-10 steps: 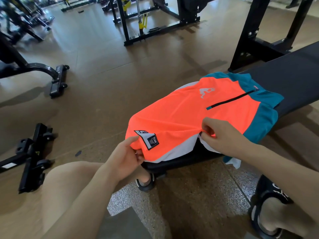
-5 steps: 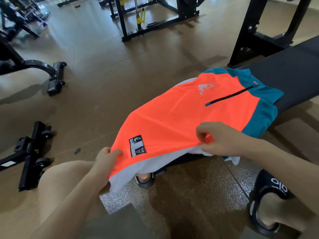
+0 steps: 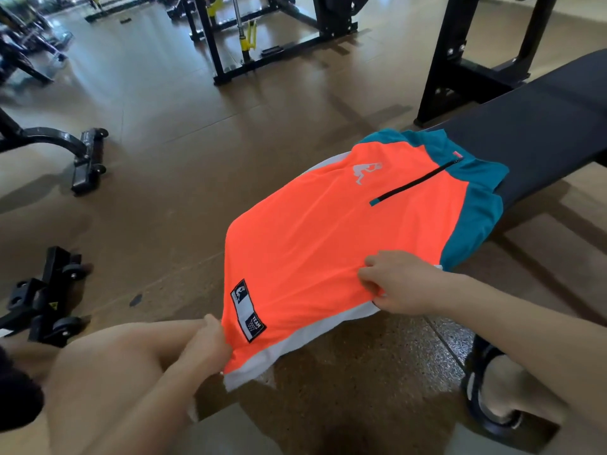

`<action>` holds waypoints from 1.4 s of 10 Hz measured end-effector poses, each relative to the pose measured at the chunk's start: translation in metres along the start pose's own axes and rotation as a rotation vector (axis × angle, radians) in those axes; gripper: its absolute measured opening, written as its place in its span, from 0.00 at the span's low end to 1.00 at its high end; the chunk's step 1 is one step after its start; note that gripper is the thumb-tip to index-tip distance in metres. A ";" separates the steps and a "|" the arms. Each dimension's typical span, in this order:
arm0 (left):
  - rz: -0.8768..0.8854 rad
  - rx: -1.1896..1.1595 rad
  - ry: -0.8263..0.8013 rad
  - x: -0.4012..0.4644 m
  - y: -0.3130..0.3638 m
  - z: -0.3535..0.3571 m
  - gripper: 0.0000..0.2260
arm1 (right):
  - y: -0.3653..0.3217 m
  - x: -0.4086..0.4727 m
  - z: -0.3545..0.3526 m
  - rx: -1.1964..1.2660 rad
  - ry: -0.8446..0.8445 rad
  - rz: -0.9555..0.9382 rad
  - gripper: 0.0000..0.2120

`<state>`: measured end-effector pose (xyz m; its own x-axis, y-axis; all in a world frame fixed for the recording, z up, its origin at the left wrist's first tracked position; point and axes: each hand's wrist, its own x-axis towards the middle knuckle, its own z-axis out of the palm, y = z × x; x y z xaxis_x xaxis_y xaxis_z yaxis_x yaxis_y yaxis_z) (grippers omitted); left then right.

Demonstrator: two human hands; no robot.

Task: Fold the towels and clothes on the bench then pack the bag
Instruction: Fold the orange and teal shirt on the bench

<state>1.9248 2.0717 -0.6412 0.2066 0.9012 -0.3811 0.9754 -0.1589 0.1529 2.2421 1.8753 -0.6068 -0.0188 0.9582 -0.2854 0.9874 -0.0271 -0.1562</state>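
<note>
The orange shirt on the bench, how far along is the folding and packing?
Nothing looks finished. The orange shirt is in hand: the left hand pinches its hem corner, the right hand grips the hem, its collar end lying on the bench. A white cloth shows underneath. Folding remains; no bag is in view.

Black bench (image 3: 538, 133) bears the orange shirt (image 3: 328, 231).

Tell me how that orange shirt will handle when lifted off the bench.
Probably floppy: the orange shirt sags between the left hand and right hand. Likely light, since finger pinches hold it. Its smooth fabric may slide off the bench.
</note>
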 end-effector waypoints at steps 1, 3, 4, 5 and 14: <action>0.022 0.179 -0.091 -0.022 0.020 -0.007 0.27 | 0.006 -0.003 -0.001 0.154 0.024 0.028 0.05; 0.428 -0.007 0.265 -0.021 0.071 -0.017 0.24 | 0.055 -0.010 -0.015 0.189 0.311 0.335 0.27; 0.662 0.034 0.199 -0.012 0.114 -0.012 0.28 | 0.085 -0.015 -0.007 0.136 0.256 0.572 0.33; 0.769 0.081 0.125 0.005 0.168 -0.006 0.30 | 0.099 -0.022 0.006 0.139 0.137 0.676 0.34; 0.341 -0.334 -0.514 0.193 0.474 -0.064 0.21 | 0.264 -0.001 -0.061 0.758 0.382 0.962 0.05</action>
<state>2.4220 2.1962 -0.5844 0.5876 0.5048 -0.6324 0.7907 -0.1924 0.5812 2.5127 1.8843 -0.5902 0.8192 0.4800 -0.3138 0.2404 -0.7843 -0.5719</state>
